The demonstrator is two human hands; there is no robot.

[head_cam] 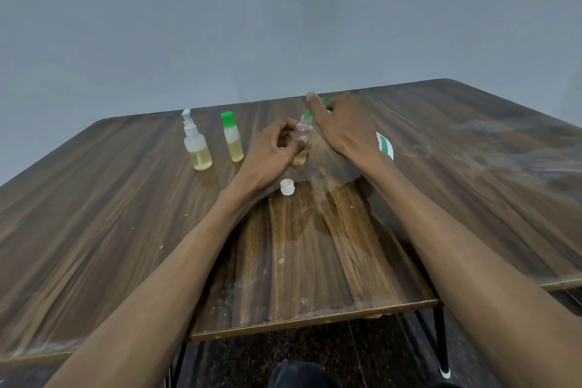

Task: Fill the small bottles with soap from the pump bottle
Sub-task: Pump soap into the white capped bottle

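Left hand (274,148): fingers curled round small open bottle (303,139), held upright just above table (126,214); bottle part-filled with yellow liquid. Right hand (341,126): over bottle mouth, fingers closed on green pump part (322,101); rest of that pump bottle hidden behind hand, only white-green label (385,145) showing. White cap (287,186): on table, just in front of left hand. Green-capped bottle (232,136): upright, left of hands. White-pump bottle (196,143): upright, further left. Both part-filled with yellow liquid.
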